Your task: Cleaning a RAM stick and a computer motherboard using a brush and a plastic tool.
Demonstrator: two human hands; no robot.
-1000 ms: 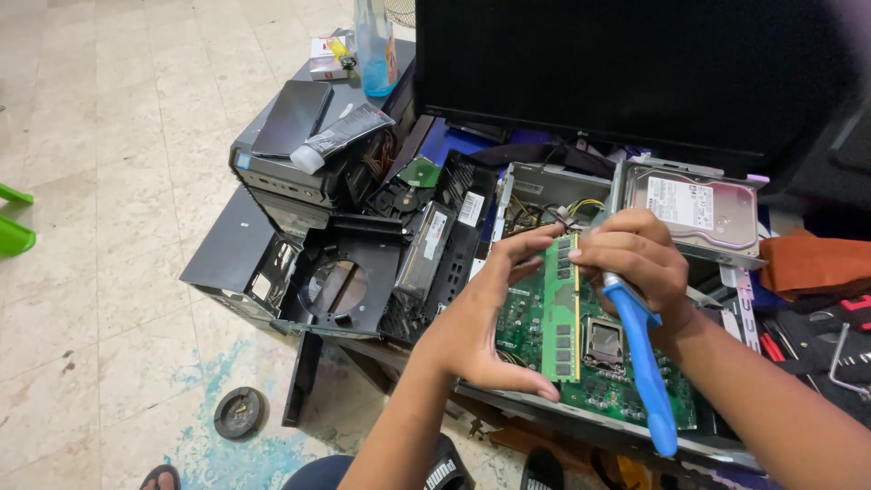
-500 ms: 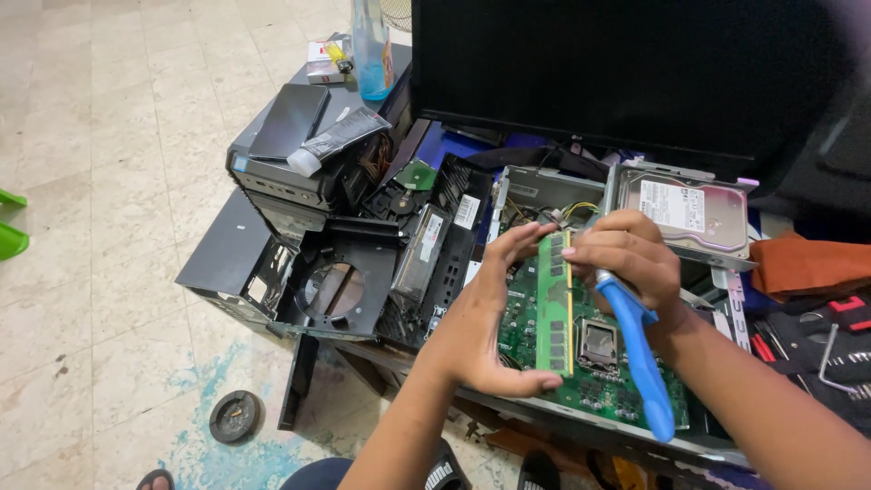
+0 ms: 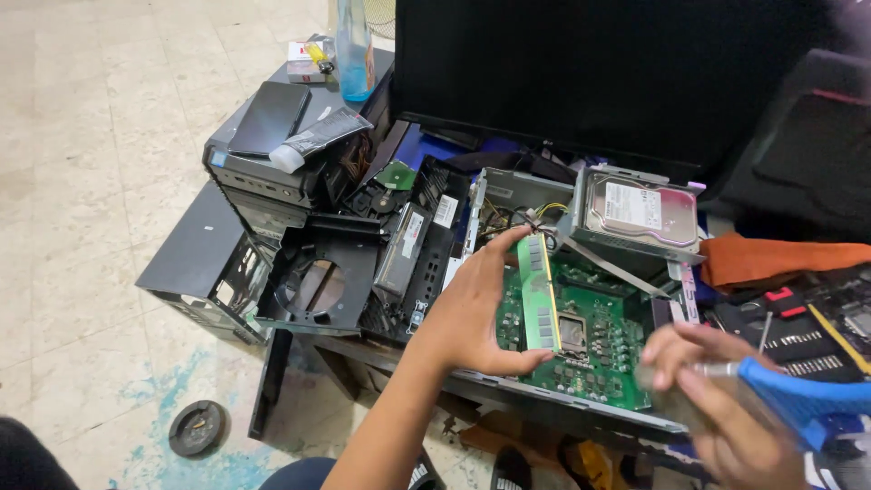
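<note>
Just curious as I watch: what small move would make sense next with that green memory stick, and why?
Probably press the memory stick straight down. The left hand grips it by both ends, standing on edge on the green circuit board, while the right hand, blurred, holds a blue-handled tool off to the side. Whether the stick is already seated, I cannot tell.

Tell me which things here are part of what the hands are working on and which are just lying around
In hand:
- left hand holding the long green memory stick
- green motherboard in the open metal case
- right hand, blurred, gripping the blue-handled tool

Lying about:
- silver hard drive
- black monitor
- clear blue bottle
- orange cloth
- grey tube
</note>
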